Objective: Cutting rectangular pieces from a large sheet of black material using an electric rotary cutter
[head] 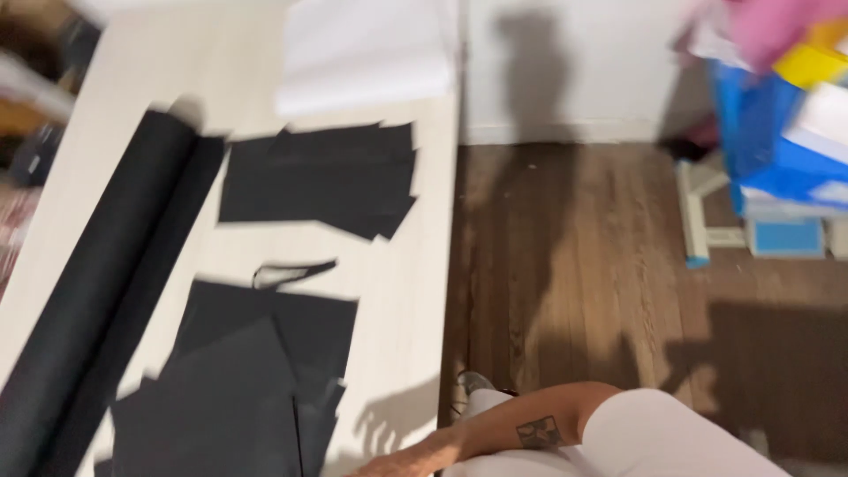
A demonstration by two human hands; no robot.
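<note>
Reaching toward the desk edge is what the one visible arm seems to be doing. It is coming in from the lower right, and I am reading it as the right hand, though blur is making the side uncertain. The hand is mostly cut off by the frame bottom, so I cannot tell if the grip is spread or pinched. A shadow beside it on the desk is hinting at splayed fingers, no more. The left hand is not showing.

Landmark is the black roll, lying diagonally along the far side of the desk from the person.
- The near black pile is lying just beside the roll's lower end, with sheets overlapping. It is the thing nearest the hand, apart from it, not touching.
- The thin black strip is curling just above that pile, beside the roll's middle.
- The far black pieces are lying beside the roll's upper end, fanned unevenly.
- The white sheet is sitting past the roll's upper end.
- The wood floor and blue boxes are well apart from the roll, off the desk.

Judging the step: the hand is approaching and nothing is being held in view. The next move is likely calling for bringing the hand onto the near pile's edge and getting fingers under one sheet without dragging the rest.
</note>
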